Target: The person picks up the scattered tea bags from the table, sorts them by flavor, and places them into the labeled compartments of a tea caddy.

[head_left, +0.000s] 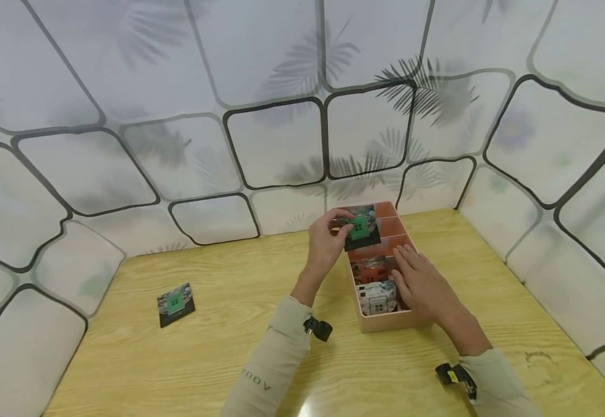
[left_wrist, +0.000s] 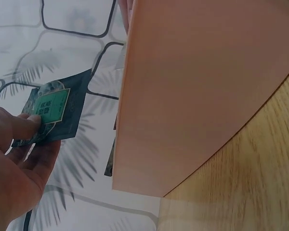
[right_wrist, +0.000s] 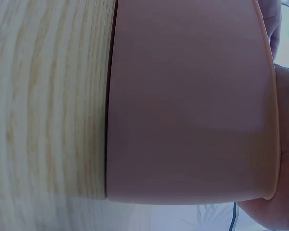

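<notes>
Between its thumb and fingers my left hand (head_left: 324, 243) pinches a flat dark packet with a green label (head_left: 362, 230), holding it over the far end of a pink divided box (head_left: 391, 323). The same packet (left_wrist: 73, 108) shows beside the box's side wall in the left wrist view. My right hand (head_left: 429, 285) lies across the box's right rim, its fingers extended over the inside. Red packets (head_left: 369, 271) fill a middle compartment, and white packets (head_left: 377, 299) the nearest one; the right hand partly hides both. In the right wrist view the box wall (right_wrist: 192, 106) covers most of the hand.
Another green-labelled dark packet (head_left: 176, 304) lies on the wooden table (head_left: 245, 289) at the left. Patterned cloth walls (head_left: 281, 145) rise behind the table and along both sides. A wrist camera (head_left: 319, 329) is strapped to the left sleeve, another (head_left: 455, 376) to the right.
</notes>
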A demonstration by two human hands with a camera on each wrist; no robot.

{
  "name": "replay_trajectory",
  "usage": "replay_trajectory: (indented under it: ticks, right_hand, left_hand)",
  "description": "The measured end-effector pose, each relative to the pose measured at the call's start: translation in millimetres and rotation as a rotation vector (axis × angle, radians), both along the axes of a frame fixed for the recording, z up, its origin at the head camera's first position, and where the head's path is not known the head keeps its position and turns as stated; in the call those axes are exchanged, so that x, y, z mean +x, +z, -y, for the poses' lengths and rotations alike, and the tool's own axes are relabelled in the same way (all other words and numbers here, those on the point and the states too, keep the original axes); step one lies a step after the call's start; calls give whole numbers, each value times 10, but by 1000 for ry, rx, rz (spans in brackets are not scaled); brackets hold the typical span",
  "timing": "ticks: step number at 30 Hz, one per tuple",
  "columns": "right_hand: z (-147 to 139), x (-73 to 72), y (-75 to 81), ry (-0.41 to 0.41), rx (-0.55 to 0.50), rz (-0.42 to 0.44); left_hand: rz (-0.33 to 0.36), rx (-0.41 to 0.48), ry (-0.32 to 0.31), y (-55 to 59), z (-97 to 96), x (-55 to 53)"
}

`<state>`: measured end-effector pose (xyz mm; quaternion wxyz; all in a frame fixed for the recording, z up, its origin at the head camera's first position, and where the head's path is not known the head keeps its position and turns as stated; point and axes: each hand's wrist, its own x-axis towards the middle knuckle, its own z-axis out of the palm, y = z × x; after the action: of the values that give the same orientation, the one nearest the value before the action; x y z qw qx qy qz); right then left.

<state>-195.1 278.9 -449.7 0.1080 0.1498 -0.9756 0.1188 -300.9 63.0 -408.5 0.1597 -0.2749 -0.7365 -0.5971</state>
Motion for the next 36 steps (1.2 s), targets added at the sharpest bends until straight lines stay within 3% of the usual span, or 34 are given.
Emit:
replay_trajectory:
  ticks: [20, 29, 36]
  right_hand:
    - [10, -2, -39, 7, -9, 2]
    - [-1, 0, -49, 3, -14, -1]
    - [-12, -17, -47, -1, -18, -3]
  left_hand:
    - [57, -20, -33, -198, -116, -12]
    - [70, -61, 13, -351, -178, 15]
    - [61, -100, 6, -424, -185, 11]
